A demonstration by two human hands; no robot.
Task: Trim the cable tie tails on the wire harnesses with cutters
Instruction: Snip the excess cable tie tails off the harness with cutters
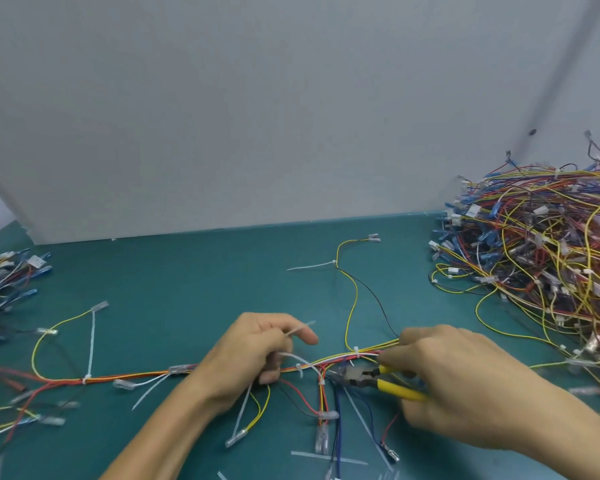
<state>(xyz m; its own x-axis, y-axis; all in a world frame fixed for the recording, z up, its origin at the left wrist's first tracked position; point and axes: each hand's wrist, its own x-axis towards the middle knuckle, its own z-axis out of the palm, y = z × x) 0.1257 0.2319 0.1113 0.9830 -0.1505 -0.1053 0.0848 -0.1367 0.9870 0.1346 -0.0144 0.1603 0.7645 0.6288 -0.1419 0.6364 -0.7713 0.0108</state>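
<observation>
A wire harness of red, yellow, orange and white wires lies stretched across the green table. My left hand grips the harness near its middle and pinches a white cable tie tail that sticks up to the right. My right hand holds yellow-handled cutters; their jaws point left at a tie on the bundle. Other long white tie tails stand out from the harness at the left and on a far branch.
A large heap of tangled harnesses fills the right side of the table. A smaller pile lies at the left edge. Cut white tie pieces lie on the near table. A grey wall stands behind.
</observation>
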